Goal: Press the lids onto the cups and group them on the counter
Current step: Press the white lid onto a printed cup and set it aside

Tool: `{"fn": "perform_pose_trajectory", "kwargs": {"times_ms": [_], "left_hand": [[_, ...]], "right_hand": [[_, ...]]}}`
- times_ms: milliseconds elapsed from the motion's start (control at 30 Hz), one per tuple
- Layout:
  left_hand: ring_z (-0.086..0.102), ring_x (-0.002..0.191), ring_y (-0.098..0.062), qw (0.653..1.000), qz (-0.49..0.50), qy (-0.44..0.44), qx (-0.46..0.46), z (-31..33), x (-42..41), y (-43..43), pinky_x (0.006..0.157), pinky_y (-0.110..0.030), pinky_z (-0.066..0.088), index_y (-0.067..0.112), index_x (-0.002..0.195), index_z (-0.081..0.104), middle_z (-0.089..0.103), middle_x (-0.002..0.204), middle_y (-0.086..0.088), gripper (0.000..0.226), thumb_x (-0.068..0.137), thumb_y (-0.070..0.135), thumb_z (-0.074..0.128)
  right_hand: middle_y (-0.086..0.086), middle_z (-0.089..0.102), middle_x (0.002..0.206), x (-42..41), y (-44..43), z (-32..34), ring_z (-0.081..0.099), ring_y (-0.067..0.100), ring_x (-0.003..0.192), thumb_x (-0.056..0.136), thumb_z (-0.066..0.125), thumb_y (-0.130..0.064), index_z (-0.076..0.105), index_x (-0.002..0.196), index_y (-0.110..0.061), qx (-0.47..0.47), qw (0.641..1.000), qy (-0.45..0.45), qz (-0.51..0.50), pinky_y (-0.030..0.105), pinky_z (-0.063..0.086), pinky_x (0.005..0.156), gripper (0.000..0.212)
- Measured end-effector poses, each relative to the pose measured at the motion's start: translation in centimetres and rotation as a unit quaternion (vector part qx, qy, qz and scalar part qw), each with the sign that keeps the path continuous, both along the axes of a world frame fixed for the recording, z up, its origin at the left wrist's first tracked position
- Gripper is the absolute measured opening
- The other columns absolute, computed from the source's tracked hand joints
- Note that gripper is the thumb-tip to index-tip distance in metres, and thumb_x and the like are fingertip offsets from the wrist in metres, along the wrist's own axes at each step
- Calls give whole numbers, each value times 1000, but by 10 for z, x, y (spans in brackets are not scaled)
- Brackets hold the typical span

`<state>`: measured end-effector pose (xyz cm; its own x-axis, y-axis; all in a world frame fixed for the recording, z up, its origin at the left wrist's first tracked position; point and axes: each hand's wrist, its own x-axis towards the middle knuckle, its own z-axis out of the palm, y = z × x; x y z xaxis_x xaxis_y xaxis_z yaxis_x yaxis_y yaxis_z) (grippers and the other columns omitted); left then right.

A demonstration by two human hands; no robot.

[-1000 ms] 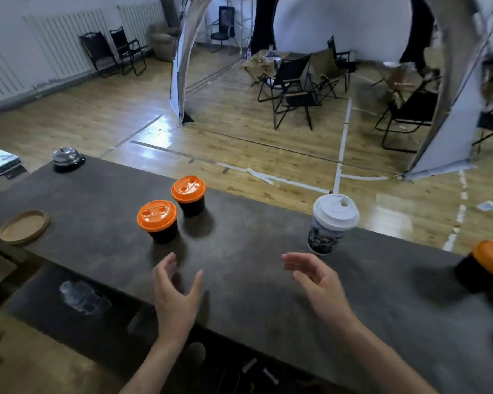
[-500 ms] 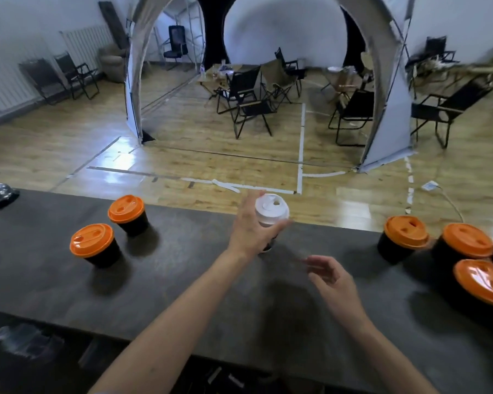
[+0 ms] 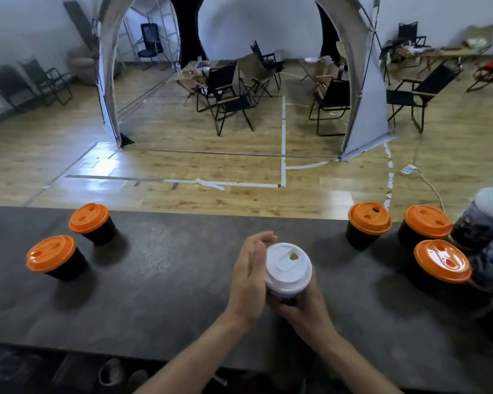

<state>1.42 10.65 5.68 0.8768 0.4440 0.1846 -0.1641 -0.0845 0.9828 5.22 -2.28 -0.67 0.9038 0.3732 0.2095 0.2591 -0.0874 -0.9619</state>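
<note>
Two orange-lidded cups [image 3: 88,218] stand at left on the table [image 3: 168,265]. At lower centre the left hand [image 3: 249,275] lies flat against the white-lidded cup [image 3: 288,268], grip apart. The right hand [image 3: 302,305] has its grip clamped round the body. The cup looks light and crushable, so I would hold it low. At right are three more orange ones [image 3: 369,218], part of a fourth, and two white-lidded ones [image 3: 490,203].

Cups along the counter [image 3: 168,280]: two left, one middle, a cluster [image 3: 439,263] right.
The far-left cup [image 3: 93,223] stands behind and right of the near-left cup [image 3: 54,258]; the middle cup [image 3: 288,268] is well apart from both groups, nearer the front edge (touching the counter or not, cannot tell).
</note>
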Motion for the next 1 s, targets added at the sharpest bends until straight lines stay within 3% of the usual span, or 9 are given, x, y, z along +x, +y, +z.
{"fn": "perform_pose_trajectory", "kwargs": {"times_ms": [67,167,267,433,567,667,767,900,1000], "left_hand": [[69,100,-14,997,-29,25,-72,1,14,6,89,-27,52,11,113,66,74,108,0,37,101,35,41],[69,97,-11,992,-79,54,-80,-3,23,4,87,-22,51,4,109,70,77,103,-2,41,94,33,45],[69,101,-13,995,-57,41,-65,-12,20,0,89,-23,52,5,108,73,77,107,-5,43,92,32,44],[71,97,-17,995,20,-5,-99,-19,20,-13,84,-24,54,5,106,71,77,103,-7,42,96,27,36],[70,96,-14,995,28,-1,-93,-22,20,-12,83,-22,53,9,104,70,76,101,-2,40,96,27,36],[72,96,-13,987,-60,45,-140,-16,26,-2,84,-22,54,8,101,76,78,101,-6,45,96,33,39],[71,86,-5,981,-33,60,-183,-13,25,-3,80,-21,52,21,80,80,78,88,2,42,99,32,45],[71,93,-9,991,27,11,-132,-21,16,-16,80,-19,53,16,98,73,78,94,3,43,96,36,35],[71,90,-6,990,5,38,-137,-18,20,-10,79,-19,52,14,97,73,78,91,5,41,95,35,38]], "right_hand": [[-7,58,137,1,3,-3,56,7,129,67,89,-31,46,139,-35,-6,1000,-15,-8,20,45,104,84],[0,59,139,5,3,-10,57,13,131,69,90,-26,47,143,-18,-7,1000,0,-3,29,47,108,86],[2,60,140,6,2,-15,57,17,132,70,91,-21,47,144,-15,-10,1000,11,2,35,47,109,86],[-11,62,139,2,6,-18,58,8,130,64,91,-20,47,142,-19,-4,1000,21,-17,24,48,105,89],[-32,62,124,2,5,-19,61,-6,114,60,97,-11,47,124,-30,-16,999,19,-35,11,47,90,84],[-24,63,129,4,5,-17,60,1,122,63,96,-17,48,132,-32,-26,999,22,-38,16,48,96,86],[-10,62,136,5,6,-17,59,5,128,65,92,-18,48,139,-25,-15,999,27,-25,23,50,102,87],[-5,60,140,4,7,-19,57,8,131,62,96,-24,46,142,-16,-15,999,36,-20,25,49,105,95],[-8,62,137,3,8,-17,59,4,127,57,98,-30,48,137,-21,-19,998,44,-31,27,51,103,95]]}}
